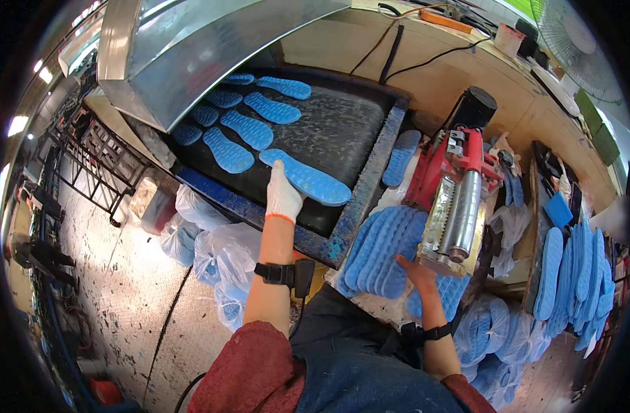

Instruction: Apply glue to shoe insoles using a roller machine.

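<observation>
My left hand point(284, 193), in a white glove with an orange cuff, grips a blue shoe insole point(311, 180) with a dimpled surface. It holds the insole by its near side, over the front right of a black conveyor belt point(336, 110). Farther back on the belt lie several more blue insoles point(246, 129) in rows. My bare right hand point(418, 274) is at the right edge of an overlapping row of blue insoles point(380, 251). One stretched digit touches the end insole; the other fingers are partly hidden.
A red machine with a metal roller point(459, 217) stands beyond my right hand. The sheet-metal hood point(212, 48) covers the belt's far left. Plastic bags point(222, 255) lie left below the belt; bagged insoles point(484, 327) are at lower right. More insoles point(580, 275) stand upright at far right.
</observation>
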{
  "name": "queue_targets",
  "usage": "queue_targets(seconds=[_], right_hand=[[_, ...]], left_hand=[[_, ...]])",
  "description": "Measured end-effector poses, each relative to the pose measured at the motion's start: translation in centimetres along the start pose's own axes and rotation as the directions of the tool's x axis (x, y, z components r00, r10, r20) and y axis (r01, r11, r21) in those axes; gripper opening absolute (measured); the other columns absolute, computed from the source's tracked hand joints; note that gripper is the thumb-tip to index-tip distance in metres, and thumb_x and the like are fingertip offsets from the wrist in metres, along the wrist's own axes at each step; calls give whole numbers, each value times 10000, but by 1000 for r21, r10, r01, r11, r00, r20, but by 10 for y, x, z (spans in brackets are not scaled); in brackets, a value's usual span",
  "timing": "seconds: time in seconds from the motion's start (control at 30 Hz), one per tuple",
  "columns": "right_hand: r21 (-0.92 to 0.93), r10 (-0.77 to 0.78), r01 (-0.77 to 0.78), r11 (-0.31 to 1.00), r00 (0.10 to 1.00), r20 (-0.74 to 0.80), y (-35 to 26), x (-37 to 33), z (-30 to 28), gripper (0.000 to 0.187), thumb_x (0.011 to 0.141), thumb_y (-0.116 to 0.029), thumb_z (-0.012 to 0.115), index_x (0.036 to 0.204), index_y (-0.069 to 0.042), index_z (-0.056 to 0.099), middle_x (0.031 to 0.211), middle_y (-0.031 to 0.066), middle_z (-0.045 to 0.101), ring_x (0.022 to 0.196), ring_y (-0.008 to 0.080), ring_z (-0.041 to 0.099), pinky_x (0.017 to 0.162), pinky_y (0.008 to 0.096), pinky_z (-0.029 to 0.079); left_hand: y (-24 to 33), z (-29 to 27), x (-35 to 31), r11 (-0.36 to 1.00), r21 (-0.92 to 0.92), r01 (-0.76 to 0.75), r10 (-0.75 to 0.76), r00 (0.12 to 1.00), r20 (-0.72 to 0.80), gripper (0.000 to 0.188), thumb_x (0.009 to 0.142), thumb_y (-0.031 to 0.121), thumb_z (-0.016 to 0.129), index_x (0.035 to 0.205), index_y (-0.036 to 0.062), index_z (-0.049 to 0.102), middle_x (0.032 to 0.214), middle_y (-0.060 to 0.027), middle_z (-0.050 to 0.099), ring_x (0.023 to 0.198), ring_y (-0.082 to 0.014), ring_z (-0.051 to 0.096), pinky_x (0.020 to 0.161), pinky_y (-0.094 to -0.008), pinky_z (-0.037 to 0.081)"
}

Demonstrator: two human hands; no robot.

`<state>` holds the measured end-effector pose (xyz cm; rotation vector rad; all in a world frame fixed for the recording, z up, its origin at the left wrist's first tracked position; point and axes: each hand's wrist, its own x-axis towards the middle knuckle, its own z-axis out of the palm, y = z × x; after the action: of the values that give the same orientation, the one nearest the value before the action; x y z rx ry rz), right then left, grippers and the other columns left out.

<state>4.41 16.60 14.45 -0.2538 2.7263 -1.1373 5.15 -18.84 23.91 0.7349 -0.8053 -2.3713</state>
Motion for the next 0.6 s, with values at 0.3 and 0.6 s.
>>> queue_targets(seconds=[0.3, 0.6], right_hand=[[970, 298, 133, 205, 935, -191, 35, 1, 8, 468, 891, -326, 657, 1260, -63, 537, 1238, 91, 563, 1113, 196, 528, 965, 335, 428], [-148, -288, 255, 956, 694, -660, 18, -19, -162, 561, 767, 124, 530, 1251, -150, 606, 1033, 159, 550, 915, 306, 544, 807, 379, 458]], left_hand=[[8, 9, -85, 749, 552, -366, 326, 929, 173, 634, 988, 368, 448, 1465, -8, 267, 1481, -154, 351, 1372, -260, 339, 1101, -385, 316], [-29, 86, -135, 904, 308, -298, 42, 777, 629, 623, 1014, 421, 373, 1495, 61, 205, 1497, -243, 271, 1370, -382, 311, 1099, -480, 300]])
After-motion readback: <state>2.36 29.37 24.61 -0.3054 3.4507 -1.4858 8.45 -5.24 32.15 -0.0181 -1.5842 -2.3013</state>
